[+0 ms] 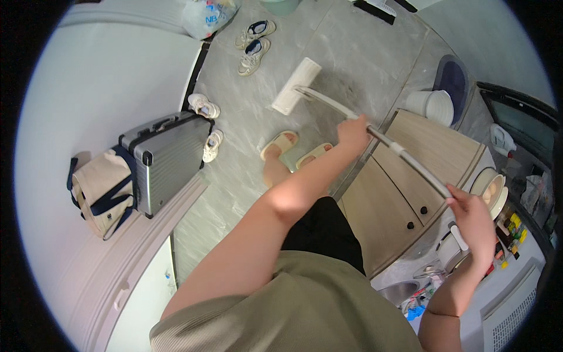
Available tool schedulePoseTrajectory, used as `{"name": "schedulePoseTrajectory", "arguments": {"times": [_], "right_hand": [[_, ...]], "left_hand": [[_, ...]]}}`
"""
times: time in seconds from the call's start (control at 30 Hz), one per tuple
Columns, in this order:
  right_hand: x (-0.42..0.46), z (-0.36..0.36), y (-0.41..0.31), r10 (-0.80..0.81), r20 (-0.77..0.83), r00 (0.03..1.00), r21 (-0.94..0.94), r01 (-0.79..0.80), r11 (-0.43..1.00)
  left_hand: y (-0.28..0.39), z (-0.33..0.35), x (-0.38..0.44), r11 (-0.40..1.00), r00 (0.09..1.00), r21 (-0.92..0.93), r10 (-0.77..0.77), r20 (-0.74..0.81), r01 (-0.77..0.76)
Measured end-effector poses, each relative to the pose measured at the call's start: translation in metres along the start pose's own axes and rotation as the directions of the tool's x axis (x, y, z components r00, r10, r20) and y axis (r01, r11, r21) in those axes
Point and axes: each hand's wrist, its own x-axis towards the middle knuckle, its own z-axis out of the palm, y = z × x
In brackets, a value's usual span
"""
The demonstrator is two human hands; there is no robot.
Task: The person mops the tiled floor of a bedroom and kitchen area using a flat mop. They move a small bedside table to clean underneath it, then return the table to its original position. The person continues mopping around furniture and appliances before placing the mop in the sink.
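A mop with a white rectangular head (297, 86) and a long pale metal pole (415, 164) reaches from the grey tiled floor up to the right. Midway along the pole, my left hand (354, 134) is closed around it. My right hand (473, 220) grips the pole's upper end, above the kitchen counter. The mop head lies ahead of my feet, which wear cream slippers (281, 143), and close to a pair of beige sneakers (251, 56).
A silver suitcase (176, 152), a canvas bag (105, 193) and white shoes (204, 106) stand by the left wall. Wooden cabinets (387, 207) are at right, beside a white bucket (439, 108). A plastic bag (209, 20) sits at the upper left.
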Motion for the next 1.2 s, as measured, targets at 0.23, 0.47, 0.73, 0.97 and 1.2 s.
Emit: {"name": "schedulePoseTrajectory", "arguments": {"times": [0.23, 0.47, 0.73, 0.97, 1.2], "right_hand": [[0.031, 0.109, -0.059, 0.146, 0.046, 0.988, 0.19, -0.152, 0.97], [0.033, 0.099, -0.089, 0.347, 0.144, 0.927, 0.354, -0.376, 0.856], [0.047, 0.149, -0.096, 0.285, 0.254, 0.924, 0.559, -0.381, 0.736], [0.034, 0.084, -0.045, 0.432, 0.25, 0.867, 0.319, -0.495, 0.808], [-0.029, 0.065, -0.016, 0.476, 0.169, 0.863, 0.364, -0.504, 0.783]], "left_hand": [[-0.031, -0.031, -0.009, 0.969, 0.993, 0.233, 0.062, 0.102, -0.084], [-0.058, -0.043, 0.019, 0.933, 0.935, 0.198, 0.245, 0.258, -0.299], [-0.072, -0.071, 0.055, 0.57, 0.546, 0.089, 0.714, 0.438, -0.817], [0.003, 0.001, 0.044, 0.622, 0.496, -0.08, 0.689, 0.529, -0.779], [0.053, 0.014, -0.006, 0.645, 0.508, -0.078, 0.665, 0.547, -0.76]]}}
